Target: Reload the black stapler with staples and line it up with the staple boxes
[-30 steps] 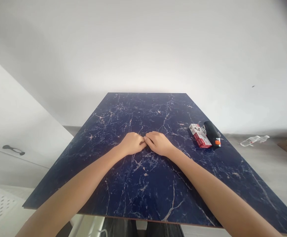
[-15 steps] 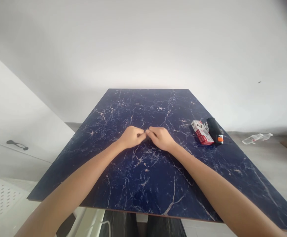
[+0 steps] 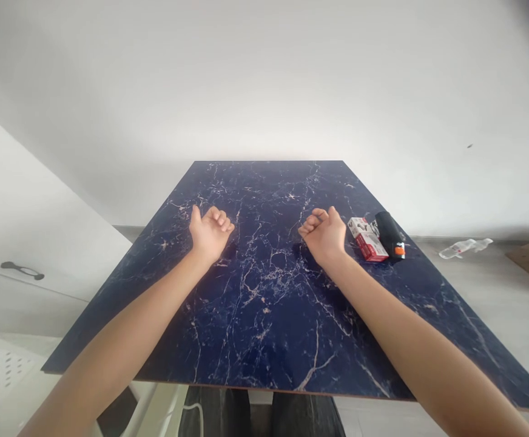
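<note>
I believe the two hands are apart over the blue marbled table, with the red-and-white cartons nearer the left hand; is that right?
Not quite: the head view shows the red-and-white cartons nearer the right hand; the rest stands.

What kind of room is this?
Probably a room in a home or small office: a blue marble-patterned table before a white wall, with white furniture bearing a dark handle at the left.

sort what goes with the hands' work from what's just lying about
Close by, so perhaps in use:
blue table, under left hand and right hand
red and white packaging, near right hand, not held

Apparently just lying about:
black item with orange patch, beside packaging
clear bottle on floor
</note>
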The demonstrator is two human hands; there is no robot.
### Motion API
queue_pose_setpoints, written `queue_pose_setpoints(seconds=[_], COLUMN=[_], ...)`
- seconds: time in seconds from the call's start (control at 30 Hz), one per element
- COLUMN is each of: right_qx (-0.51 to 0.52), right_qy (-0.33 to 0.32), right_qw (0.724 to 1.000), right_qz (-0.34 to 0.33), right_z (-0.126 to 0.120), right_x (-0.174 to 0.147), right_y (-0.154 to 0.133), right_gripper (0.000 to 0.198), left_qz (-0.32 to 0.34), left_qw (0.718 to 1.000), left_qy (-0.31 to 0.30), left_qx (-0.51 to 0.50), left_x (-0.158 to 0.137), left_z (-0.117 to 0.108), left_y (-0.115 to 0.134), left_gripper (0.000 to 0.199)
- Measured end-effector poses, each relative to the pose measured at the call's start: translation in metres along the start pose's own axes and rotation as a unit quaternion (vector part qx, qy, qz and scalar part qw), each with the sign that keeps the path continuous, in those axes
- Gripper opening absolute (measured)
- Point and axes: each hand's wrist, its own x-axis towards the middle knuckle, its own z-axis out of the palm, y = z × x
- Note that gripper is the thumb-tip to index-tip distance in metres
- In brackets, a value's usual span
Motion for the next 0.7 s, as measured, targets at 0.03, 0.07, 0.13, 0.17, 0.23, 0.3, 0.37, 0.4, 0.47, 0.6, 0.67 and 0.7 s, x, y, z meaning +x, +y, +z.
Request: queue_pose_setpoints(seconds=[0.03, 0.07, 0.13, 0.17, 0.23, 0.3, 0.37, 0.4, 0.47, 0.6, 0.67, 0.7], right_qx=[0.034, 0.057, 0.071, 0.066, 0.052, 0.048, 0.054, 0.056, 0.054, 0.051, 0.05, 0.045], right_qy=[-0.007, -0.011, -0.017, -0.02, -0.025, -0.023, -0.01, 0.001, 0.038, 0.164, 0.204, 0.212], right_qw=[0.999, 0.998, 0.997, 0.998, 0.998, 0.999, 0.998, 0.998, 0.997, 0.984, 0.977, 0.976], right_qz=[0.012, 0.018, 0.014, 0.006, -0.007, -0.013, -0.006, 0.004, 0.03, 0.052, 0.037, 0.026], right_z=[-0.004, -0.009, -0.017, -0.02, -0.025, -0.028, -0.029, -0.029, -0.027, -0.024, -0.023, -0.023], right_x=[0.003, 0.005, 0.009, 0.011, 0.013, 0.015, 0.017, 0.018, 0.019, 0.021, 0.02, 0.02], right_y=[-0.004, -0.008, -0.015, -0.017, -0.019, -0.019, -0.016, -0.015, -0.011, -0.007, -0.006, -0.007], right_gripper=[0.054, 0.053, 0.054, 0.056, 0.06, 0.063, 0.063, 0.063, 0.063, 0.059, 0.057, 0.056], left_qz=[-0.026, -0.048, -0.079, -0.087, -0.095, -0.1, -0.105, -0.109, -0.119, -0.128, -0.125, -0.123], left_qw=[0.999, 0.997, 0.993, 0.991, 0.987, 0.984, 0.98, 0.978, 0.971, 0.956, 0.956, 0.958], left_qy=[-0.001, 0.004, 0.019, 0.026, 0.04, 0.052, 0.063, 0.069, 0.087, 0.124, 0.123, 0.118], left_qx=[-0.029, -0.052, -0.089, -0.102, -0.123, -0.14, -0.155, -0.165, -0.19, -0.233, -0.233, -0.23], left_x=[0.002, 0.004, 0.006, 0.008, 0.01, 0.012, 0.012, 0.012, 0.012, 0.011, 0.011, 0.012], left_z=[-0.002, -0.004, -0.008, -0.009, -0.011, -0.013, -0.013, -0.013, -0.013, -0.014, -0.017, -0.018], left_y=[0.004, 0.008, 0.012, 0.013, 0.013, 0.011, 0.011, 0.011, 0.012, 0.011, 0.006, 0.004], left_gripper=[0.067, 0.068, 0.071, 0.072, 0.073, 0.073, 0.072, 0.072, 0.071, 0.069, 0.069, 0.069])
